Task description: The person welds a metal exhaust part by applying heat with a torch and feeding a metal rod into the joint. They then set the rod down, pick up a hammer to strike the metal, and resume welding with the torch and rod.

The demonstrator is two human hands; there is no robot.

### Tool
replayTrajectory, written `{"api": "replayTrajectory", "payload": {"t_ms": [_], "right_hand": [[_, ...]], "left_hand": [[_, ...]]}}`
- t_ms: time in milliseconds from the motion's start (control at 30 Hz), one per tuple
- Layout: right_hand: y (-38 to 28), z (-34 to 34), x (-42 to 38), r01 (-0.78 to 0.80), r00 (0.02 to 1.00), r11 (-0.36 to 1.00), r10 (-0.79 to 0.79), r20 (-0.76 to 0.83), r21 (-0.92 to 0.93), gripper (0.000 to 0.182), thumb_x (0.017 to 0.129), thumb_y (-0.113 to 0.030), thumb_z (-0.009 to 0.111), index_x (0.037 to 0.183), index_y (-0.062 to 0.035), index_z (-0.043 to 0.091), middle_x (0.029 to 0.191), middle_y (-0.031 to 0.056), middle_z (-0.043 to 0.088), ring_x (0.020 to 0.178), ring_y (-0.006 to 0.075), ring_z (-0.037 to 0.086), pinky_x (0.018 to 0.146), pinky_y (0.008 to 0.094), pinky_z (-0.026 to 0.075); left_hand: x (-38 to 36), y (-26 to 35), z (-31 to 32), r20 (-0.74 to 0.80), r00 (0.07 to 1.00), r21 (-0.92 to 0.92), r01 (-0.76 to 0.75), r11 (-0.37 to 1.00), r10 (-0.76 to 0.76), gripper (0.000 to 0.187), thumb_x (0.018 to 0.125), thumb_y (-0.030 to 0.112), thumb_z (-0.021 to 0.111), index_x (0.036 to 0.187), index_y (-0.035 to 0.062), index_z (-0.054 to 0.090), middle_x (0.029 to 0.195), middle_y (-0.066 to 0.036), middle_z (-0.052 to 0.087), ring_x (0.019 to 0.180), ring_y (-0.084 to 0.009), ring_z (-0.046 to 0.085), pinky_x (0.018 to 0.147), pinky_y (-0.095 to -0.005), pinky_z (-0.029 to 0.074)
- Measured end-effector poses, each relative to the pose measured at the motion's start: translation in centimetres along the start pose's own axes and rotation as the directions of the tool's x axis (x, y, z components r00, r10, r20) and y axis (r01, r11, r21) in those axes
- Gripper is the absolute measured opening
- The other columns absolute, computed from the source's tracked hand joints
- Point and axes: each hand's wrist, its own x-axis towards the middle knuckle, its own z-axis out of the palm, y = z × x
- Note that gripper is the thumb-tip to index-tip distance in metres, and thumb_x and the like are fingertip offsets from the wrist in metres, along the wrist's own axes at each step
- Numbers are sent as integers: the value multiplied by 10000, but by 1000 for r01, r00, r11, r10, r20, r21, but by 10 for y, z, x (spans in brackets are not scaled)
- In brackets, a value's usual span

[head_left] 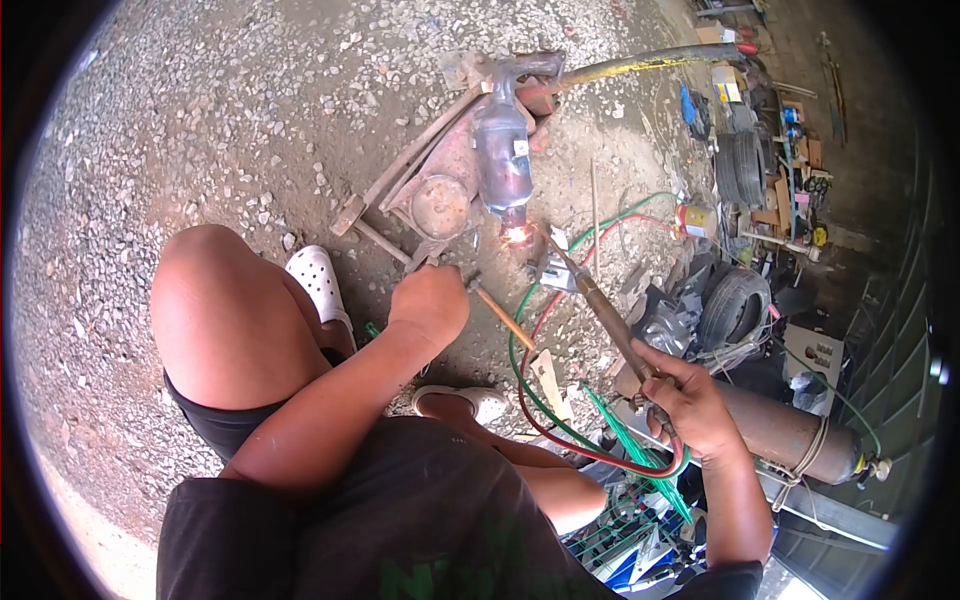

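Observation:
My right hand (pixel 690 400) is wrapped round a long brass torch (pixel 605 310) with a red and a green hose at its lower end. The torch tip points at the lower neck of a metal canister (pixel 502 150), where a bright orange glow (pixel 517 235) shows. My left hand (pixel 430 300) is closed just below the round plate (pixel 440 207); a metal tool (pixel 424 257) sticks out above its fingers, its grip hidden by the hand. The canister lies against a rusty metal stand (pixel 450 160).
A hammer (pixel 505 318) lies on the gravel between my hands. The hoses (pixel 522 385) loop beside my right foot. A gas cylinder (pixel 790 430) lies at the right, with tyres (pixel 735 305) and boxes beyond. A yellow-black pipe (pixel 640 65) extends behind the canister.

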Motion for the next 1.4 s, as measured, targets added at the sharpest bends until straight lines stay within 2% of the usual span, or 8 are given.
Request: {"api": "replayTrajectory", "payload": {"t_ms": [33,167,233,767,833,1133,1233,1400], "right_hand": [[0,0,0,0,1000,1000,0,0,0,539,1101,-18,621,1634,-80,569,855,7,654,584,77,628,480,250,507],[0,1,-1,-13,1000,1000,13,-1,7,541,1101,-19,626,1635,-80,568,863,8,656,587,77,629,489,248,511],[1,1,-1,-11,1000,1000,11,-4,9,541,1101,-21,629,1635,-79,568,863,8,656,588,77,630,490,248,512],[2,3,0,-12,1000,1000,12,0,-8,528,1105,-36,632,1627,-99,584,823,-5,640,574,70,618,474,252,502],[3,2,0,-12,1000,1000,12,0,-20,528,1105,-35,632,1627,-100,584,823,-4,641,572,70,616,471,252,501],[0,5,-1,-10,1000,1000,9,-9,-20,532,1106,-33,629,1631,-105,581,758,-13,626,557,68,605,457,252,491],[0,5,-1,-14,1000,1000,14,-20,-6,548,1077,9,644,1613,-100,606,860,14,674,530,88,609,477,251,466],[1,8,-1,4,1000,1000,-4,-26,-15,549,1076,14,638,1615,-84,600,769,8,670,512,87,598,464,255,453]], "left_hand": [[-1,2,-3,4,1000,7,3,1000,-3,316,1012,120,544,1140,-2,806,1142,-289,799,1081,-467,791,970,-544,634],[0,0,-2,3,1000,4,10,1000,-10,316,1013,121,543,1136,-3,806,1143,-294,797,1085,-466,790,968,-543,634],[3,-4,4,6,1000,0,1,1000,-1,306,1101,233,553,1164,20,765,1091,-295,788,1068,-489,774,973,-587,611],[3,-3,3,2,1000,6,8,1000,-9,314,1102,239,552,1149,25,777,1086,-283,792,1072,-488,770,980,-586,606],[0,1,-1,-20,1000,2,5,1000,-5,323,1010,124,541,1122,-14,810,1125,-293,799,1076,-471,791,968,-542,636],[-1,1,-4,-18,1000,-1,3,1000,-3,313,1010,129,547,1110,2,816,1122,-293,800,1069,-462,795,970,-534,636],[1,-1,1,-16,1000,9,0,1000,0,310,1010,126,549,1113,5,816,1127,-293,799,1071,-461,795,971,-535,636],[1,-1,1,-4,1000,13,5,1000,-5,308,1008,121,553,1121,2,814,1136,-289,799,1084,-465,792,973,-538,637]]}}
